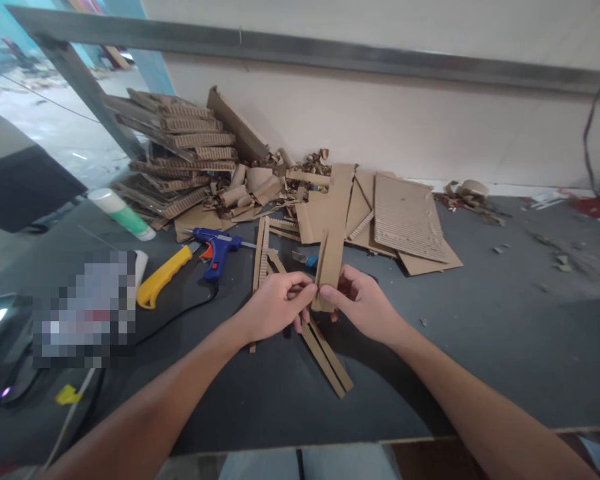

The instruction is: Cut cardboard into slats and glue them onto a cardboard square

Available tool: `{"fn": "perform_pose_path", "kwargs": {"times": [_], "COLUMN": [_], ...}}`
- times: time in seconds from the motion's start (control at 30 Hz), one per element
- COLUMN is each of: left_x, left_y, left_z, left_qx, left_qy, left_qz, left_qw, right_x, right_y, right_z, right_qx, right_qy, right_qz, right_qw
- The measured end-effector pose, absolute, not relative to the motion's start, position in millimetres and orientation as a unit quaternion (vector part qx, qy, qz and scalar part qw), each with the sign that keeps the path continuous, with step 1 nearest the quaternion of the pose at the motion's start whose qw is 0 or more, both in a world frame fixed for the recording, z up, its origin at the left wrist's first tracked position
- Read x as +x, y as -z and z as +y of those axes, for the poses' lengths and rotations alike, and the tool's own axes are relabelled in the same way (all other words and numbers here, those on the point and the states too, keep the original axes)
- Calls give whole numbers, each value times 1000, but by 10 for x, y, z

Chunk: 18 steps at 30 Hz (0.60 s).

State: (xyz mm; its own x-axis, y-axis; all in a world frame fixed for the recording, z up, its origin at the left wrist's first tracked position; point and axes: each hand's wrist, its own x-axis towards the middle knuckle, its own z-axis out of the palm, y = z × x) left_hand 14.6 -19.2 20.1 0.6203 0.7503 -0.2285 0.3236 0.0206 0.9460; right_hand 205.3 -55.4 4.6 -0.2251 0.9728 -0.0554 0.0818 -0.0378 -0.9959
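Note:
A long flat cardboard strip (337, 227) is raised above the table, its near end between my hands. My right hand (360, 297) grips it from the right, thumb on its face and fingers behind. At the left edge of that end, my left hand (285, 300) is closed with thumb and fingertips pinched on the strip's edge; a narrow slip of cardboard seems to stand off the strip there. Beneath my hands lie two thin cardboard strips (327, 357), slanting toward me. More narrow strips, some with bared corrugation (261, 257), lie just left of my left hand.
A blue glue gun (220, 250) with its cord and a yellow-handled tool (165, 275) lie to the left. Behind them are a white-and-green tube (123, 213) and stacked corrugated cardboard (190, 140). Cardboard sheets (410, 213) and scraps lie along the wall. A metal rail (300, 50) crosses above.

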Motion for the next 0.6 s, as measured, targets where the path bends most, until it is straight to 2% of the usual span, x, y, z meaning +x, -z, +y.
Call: {"fn": "perform_pose_path", "kwargs": {"times": [0.3, 0.6], "left_x": [130, 159], "left_y": [-173, -173], "left_z": [-192, -176], "left_qx": [683, 641], "left_qy": [-175, -184], "left_qz": [393, 380], "left_qw": [590, 641], "right_x": [2049, 2039], "right_y": [-53, -55], "right_z": [-557, -555], "right_qx": [-447, -419], "right_qy": [-571, -556], "right_qz": [-558, -560], "right_qw": [403, 450]}}
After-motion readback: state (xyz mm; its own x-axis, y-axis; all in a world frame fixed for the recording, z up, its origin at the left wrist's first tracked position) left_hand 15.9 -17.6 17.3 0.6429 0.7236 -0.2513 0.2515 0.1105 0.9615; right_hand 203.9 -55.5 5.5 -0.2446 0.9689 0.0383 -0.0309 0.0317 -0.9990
